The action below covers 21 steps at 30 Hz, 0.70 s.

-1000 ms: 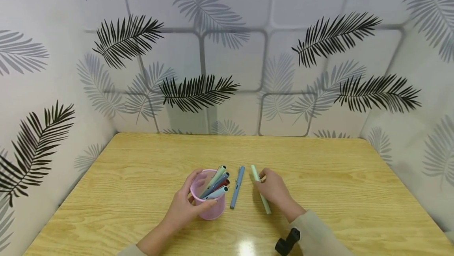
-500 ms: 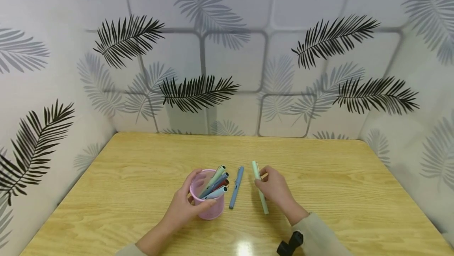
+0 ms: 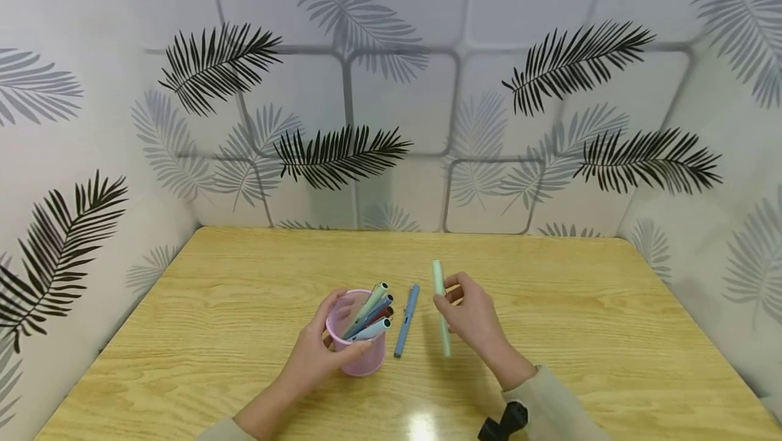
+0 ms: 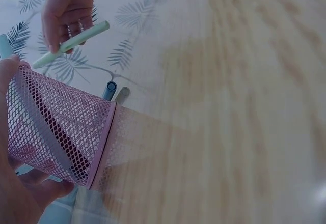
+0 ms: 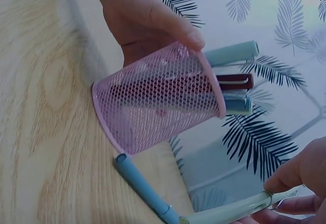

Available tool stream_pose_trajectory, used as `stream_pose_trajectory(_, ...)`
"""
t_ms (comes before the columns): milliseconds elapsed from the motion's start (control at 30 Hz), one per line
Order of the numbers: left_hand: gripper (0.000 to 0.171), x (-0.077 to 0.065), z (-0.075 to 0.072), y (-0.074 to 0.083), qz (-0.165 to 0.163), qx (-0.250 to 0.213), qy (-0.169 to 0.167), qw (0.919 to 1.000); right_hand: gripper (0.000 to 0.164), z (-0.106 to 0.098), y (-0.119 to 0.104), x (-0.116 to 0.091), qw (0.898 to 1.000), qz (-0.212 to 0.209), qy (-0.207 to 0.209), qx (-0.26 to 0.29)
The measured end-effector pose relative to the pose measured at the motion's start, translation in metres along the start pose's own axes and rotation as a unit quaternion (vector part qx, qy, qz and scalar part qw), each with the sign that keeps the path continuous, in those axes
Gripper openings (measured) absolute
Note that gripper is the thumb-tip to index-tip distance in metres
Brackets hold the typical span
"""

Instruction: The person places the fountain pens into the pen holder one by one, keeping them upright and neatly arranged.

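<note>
A pink mesh pen cup (image 3: 366, 361) stands on the table, with several capped pens (image 3: 370, 315) in green, blue, dark red and pale blue leaning to the right inside it. My left hand (image 3: 310, 354) grips the cup from the left, thumb along the near side at the rim. Right of the cup, my right hand (image 3: 475, 312) pinches a light green pen (image 3: 438, 277) between thumb and fingers, and its lower end hangs over the tabletop. Between cup and right hand a blue pen (image 3: 406, 322) lies on the wood. The right wrist view shows the cup's mesh wall (image 5: 153, 91) and the pens' clip ends.
The light wooden table (image 3: 244, 271) reaches back to a wall (image 3: 403, 102) covered in leaf patterns, with side panels left and right. A black device (image 3: 504, 422) sits at the right sleeve (image 3: 544, 400).
My right hand has raised the light green pen from the table and turned it more upright, moving slightly away from me. The left hand and the cup have stayed nearly still.
</note>
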<state>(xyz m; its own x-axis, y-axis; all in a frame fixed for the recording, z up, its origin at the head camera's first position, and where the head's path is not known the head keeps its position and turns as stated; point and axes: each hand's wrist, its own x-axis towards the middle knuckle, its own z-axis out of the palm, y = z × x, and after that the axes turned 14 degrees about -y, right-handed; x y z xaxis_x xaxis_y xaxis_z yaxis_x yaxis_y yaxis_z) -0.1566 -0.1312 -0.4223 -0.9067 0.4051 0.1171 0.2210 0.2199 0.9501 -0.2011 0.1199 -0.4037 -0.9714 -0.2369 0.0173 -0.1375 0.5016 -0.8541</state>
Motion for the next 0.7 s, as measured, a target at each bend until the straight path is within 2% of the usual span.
stream_pose_trajectory(267,0.080,0.000,0.000,-0.004,0.016,0.004,0.000,0.9999,0.019,-0.001,-0.014,-0.006,0.999,-0.031,0.009,0.042)
stream_pose_trajectory(500,0.081,0.009,-0.002,-0.032,0.022,0.020,0.011,0.9995,0.021,-0.001,-0.024,-0.010,0.994,-0.084,0.013,0.069)
stream_pose_trajectory(700,0.082,0.009,-0.002,-0.035,0.022,0.019,0.011,0.9995,0.023,-0.002,-0.046,-0.016,0.987,-0.121,0.023,0.102)
